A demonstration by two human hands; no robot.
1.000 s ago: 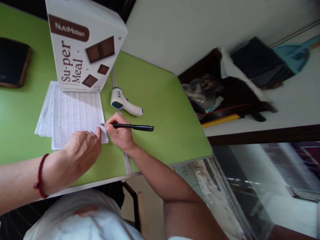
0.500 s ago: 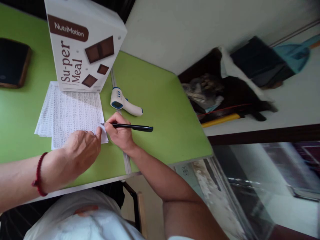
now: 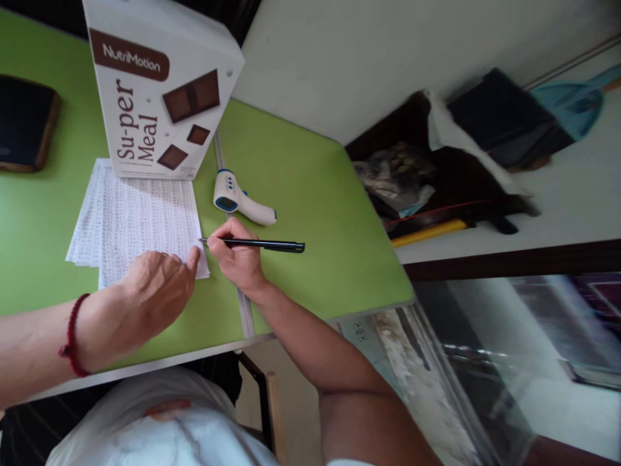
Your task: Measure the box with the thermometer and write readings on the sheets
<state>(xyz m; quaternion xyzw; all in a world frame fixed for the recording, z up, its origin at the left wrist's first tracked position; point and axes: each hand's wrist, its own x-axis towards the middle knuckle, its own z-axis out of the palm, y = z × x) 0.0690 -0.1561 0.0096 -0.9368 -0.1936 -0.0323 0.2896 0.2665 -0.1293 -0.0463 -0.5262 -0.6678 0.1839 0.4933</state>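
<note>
A black pen [image 3: 276,245] is pinched in my right hand [image 3: 239,259], its tip at the right edge of the top handwritten sheet [image 3: 150,217]. My left hand [image 3: 158,285] rests on the lower part of that sheet. Its thumb lies apart from the other fingers, near the pen tip; those fingers are bent and partly hidden. More written sheets [image 3: 87,223] fan out beneath on the left. Dense rows of small writing cover the paper. Above it stands a white and brown box [image 3: 145,129] marked NutriMotion Su-per Meal, overlapping the top of the sheets.
A white and blue infrared thermometer [image 3: 242,200] lies right of the paper on the green table [image 3: 315,213]. At the far left is a dark phone [image 3: 26,123]. Beyond the table's right edge, a dark bin-like holder has cloth [image 3: 395,171] in it, beside a blue dustpan [image 3: 577,107].
My right hand and the pen have shifted slightly right, bringing the pen tip closer to the sheet's right edge. My left hand has stayed nearly in place.
</note>
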